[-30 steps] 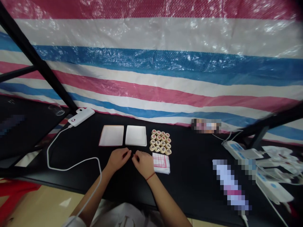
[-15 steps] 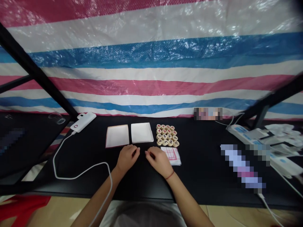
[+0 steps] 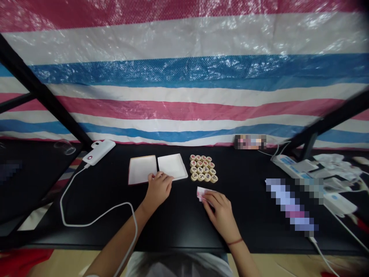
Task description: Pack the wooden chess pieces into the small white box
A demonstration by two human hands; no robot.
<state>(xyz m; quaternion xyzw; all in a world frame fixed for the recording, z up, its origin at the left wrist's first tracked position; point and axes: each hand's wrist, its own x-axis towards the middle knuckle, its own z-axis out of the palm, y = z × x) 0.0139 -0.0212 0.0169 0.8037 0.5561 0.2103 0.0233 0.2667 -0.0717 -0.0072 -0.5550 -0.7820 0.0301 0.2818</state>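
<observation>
My left hand [image 3: 159, 188] has its curled fingers at the near edge of a shallow white box half [image 3: 173, 166], which sits at an angle on the table. Just left of it lies the other box half [image 3: 142, 169], white inside with a reddish-brown rim. My right hand [image 3: 220, 213] is closed on a folded white sheet [image 3: 201, 192] with pink-red lines, pinching it between thumb and fingers; most of the sheet is covered by the hand. Beyond that hand, round Chinese chess pieces [image 3: 203, 168] with red and black characters stand stacked in neat rows.
A white power bank [image 3: 99, 152] stands at the left, its white cable [image 3: 95, 224] looping over my left forearm. At the right are a blurred-out phone-like item [image 3: 291, 206], a power strip [image 3: 313, 179] and crumpled plastic. A striped sheet [image 3: 184, 109] hangs behind the black table [image 3: 178, 223].
My hands have moved apart. The left has reached the right box half, which has turned slightly. The right has moved right and taken hold of the folded sheet.
</observation>
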